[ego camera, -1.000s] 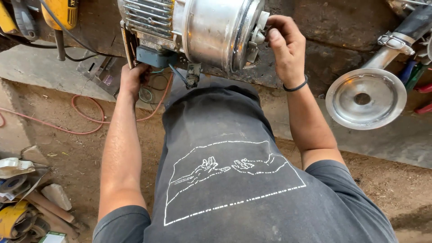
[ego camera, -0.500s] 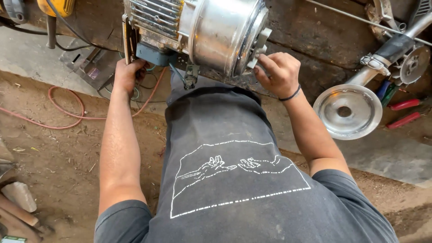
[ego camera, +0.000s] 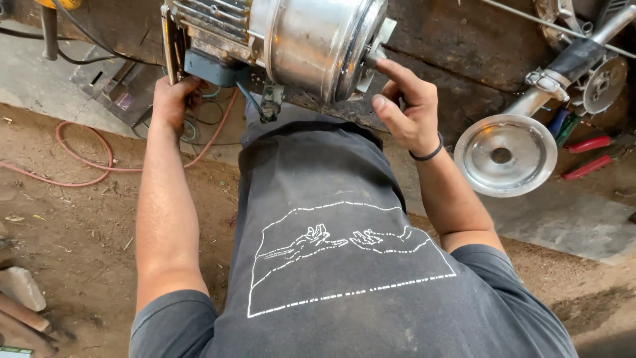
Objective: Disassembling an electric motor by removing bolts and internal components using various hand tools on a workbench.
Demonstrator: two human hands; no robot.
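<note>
At motor [ego camera: 291, 46]: left hand [ego camera: 173, 99] gripping base, right hand [ego camera: 404, 109] fingers pinching shaft end.

A workshop: dirt floor [ego camera: 79, 225]; worn wooden bench [ego camera: 464, 59]; red-handled tools [ego camera: 589, 156]; orange hose [ego camera: 86, 149].

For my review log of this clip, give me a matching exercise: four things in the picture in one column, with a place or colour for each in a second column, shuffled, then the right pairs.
Things:
1. left hand
2. right hand
3. shiny metal funnel
4. hose

Places or colours:
A. pink-red, looped on the dirt floor
B. at the shaft end of the motor's polished housing
C. at the finned end of the motor, by the blue box
D. on the bench at the right, beside red-handled tools

Pairs: 1-C, 2-B, 3-D, 4-A
</note>
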